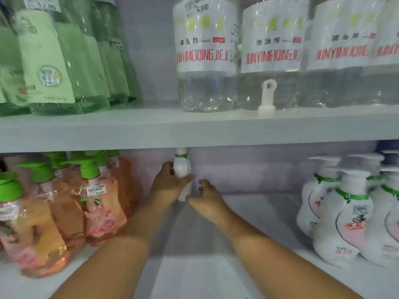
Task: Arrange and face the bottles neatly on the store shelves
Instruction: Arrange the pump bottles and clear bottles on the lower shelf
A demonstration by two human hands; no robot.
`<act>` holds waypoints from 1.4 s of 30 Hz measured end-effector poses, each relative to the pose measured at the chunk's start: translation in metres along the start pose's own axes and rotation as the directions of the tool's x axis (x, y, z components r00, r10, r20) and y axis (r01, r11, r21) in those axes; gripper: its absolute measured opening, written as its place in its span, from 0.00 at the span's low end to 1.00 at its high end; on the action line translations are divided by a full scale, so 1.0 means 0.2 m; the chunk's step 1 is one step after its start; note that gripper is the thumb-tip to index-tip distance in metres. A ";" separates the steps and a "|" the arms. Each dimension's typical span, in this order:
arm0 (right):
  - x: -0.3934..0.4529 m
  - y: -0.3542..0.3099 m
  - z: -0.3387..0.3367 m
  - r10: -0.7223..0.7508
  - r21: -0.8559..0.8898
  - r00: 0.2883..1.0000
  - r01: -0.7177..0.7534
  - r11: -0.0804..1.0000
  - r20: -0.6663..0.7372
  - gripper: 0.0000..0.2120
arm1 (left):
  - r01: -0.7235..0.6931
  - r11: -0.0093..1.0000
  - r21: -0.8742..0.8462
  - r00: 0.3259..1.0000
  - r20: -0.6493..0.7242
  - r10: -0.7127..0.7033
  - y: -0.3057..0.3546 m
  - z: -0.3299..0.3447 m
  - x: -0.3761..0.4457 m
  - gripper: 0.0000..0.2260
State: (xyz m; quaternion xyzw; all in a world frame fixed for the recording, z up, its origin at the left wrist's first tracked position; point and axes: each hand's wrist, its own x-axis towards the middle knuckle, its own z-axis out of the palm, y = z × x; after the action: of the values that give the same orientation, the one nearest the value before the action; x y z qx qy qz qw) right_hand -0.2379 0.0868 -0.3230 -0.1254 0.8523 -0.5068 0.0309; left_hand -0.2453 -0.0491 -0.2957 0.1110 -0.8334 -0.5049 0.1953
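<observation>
Two hands meet mid-frame, deep in the lower shelf (216, 277): the left hand (168, 184) grips a white pump bottle (182, 169), the right hand (205, 197) loosely curled beside it, empty; dragged forward carelessly, it could topple the white bottles (345, 212) at right

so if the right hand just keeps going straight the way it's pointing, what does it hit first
Most likely the white bottle that the left hand holds: the right hand points up-left toward its lower body. Depth is blurry, so it might slip past to the shelf's back wall.
</observation>
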 end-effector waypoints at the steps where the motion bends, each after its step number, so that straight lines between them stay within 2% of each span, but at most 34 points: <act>1: 0.02 0.00 0.01 0.004 -0.020 1.000 -0.004 1.000 0.001 0.28 | -0.014 0.999 0.028 1.000 0.020 0.014 0.00 -0.01 0.02 0.23; 3: -0.01 0.00 0.00 -0.001 -0.031 1.000 0.001 1.000 0.010 0.28 | -0.054 0.998 0.036 0.995 0.086 0.050 -0.01 -0.04 0.04 0.20; 7: -0.27 -0.02 -0.17 -0.038 -0.066 0.999 0.039 0.997 0.026 0.11 | -0.107 0.993 -0.048 0.934 0.339 0.117 0.02 -0.08 -0.05 0.18; 9: -0.46 0.01 -0.28 -0.023 -0.140 1.000 0.023 0.990 0.002 0.13 | -0.132 0.989 -0.072 0.887 0.437 0.150 0.07 -0.04 -0.17 0.16; 11: -0.64 0.09 -0.38 -0.006 -0.178 0.998 -0.006 0.984 -0.065 0.15 | -0.164 0.981 -0.104 0.852 0.487 0.194 0.13 0.04 -0.28 0.15; 14: -0.88 0.21 -0.56 -0.038 -0.131 0.980 0.012 0.991 -0.194 0.15 | -0.167 0.975 -0.146 0.815 0.535 0.220 0.23 0.16 -0.46 0.15; 17: -1.06 0.28 -0.76 -0.089 -0.046 0.919 0.078 0.996 -0.385 0.15 | -0.144 0.973 -0.182 0.790 0.571 0.224 0.31 0.27 -0.61 0.16; 19: -1.13 0.34 -0.88 -0.056 0.104 0.883 0.117 0.988 -0.466 0.14 | -0.121 0.970 -0.210 0.802 0.555 0.220 0.36 0.35 -0.71 0.16; 21: -1.19 0.39 -0.98 -0.043 0.153 0.864 0.138 0.979 -0.502 0.14 | -0.113 0.971 -0.210 0.837 0.507 0.206 0.40 0.43 -0.80 0.15; 23: -1.25 0.45 -1.08 -0.054 0.142 0.838 0.155 0.978 -0.544 0.14 | -0.119 0.971 -0.207 0.875 0.441 0.201 0.42 0.49 -0.88 0.15; 27: -1.32 0.60 -1.32 -0.075 0.075 0.729 0.170 0.983 -0.680 0.12 | -0.087 0.957 -0.275 0.941 0.293 0.170 0.40 0.56 -1.03 0.17; 30: -1.31 0.73 -1.55 -0.084 -0.023 0.638 0.104 0.994 -0.765 0.20 | -0.064 0.941 -0.332 0.969 0.206 0.139 0.38 0.60 -1.11 0.16; 33: -1.22 0.86 -1.77 -0.026 -0.063 0.679 -0.030 0.998 -0.733 0.39 | -0.028 0.917 -0.398 0.994 0.088 0.069 0.36 0.59 -1.13 0.15; 35: -1.17 0.91 -1.84 0.029 -0.048 0.728 -0.085 0.995 -0.685 0.44 | 0.034 0.874 -0.484 0.992 0.122 0.029 0.36 0.60 -1.16 0.17; 37: -1.14 0.95 -1.88 0.071 0.006 0.767 -0.087 0.996 -0.637 0.41 | 0.042 0.888 -0.458 0.992 0.126 0.019 0.39 0.63 -1.21 0.19; 39: -1.13 0.97 -1.89 0.096 0.078 0.797 -0.062 0.995 -0.596 0.35 | -0.038 0.957 -0.286 0.997 0.047 0.054 0.42 0.67 -1.27 0.27; 42: -1.11 1.02 -1.90 0.104 0.083 0.799 -0.068 0.994 -0.593 0.30 | -0.104 0.992 -0.078 0.994 -0.024 0.102 0.45 0.72 -1.32 0.41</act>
State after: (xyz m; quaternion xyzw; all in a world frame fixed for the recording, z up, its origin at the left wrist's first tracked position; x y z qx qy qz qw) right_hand -0.1287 0.5587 -0.3326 0.0800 0.8088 -0.5428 -0.2116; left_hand -0.0693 0.2096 -0.3317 0.0651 -0.8153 -0.5258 0.2338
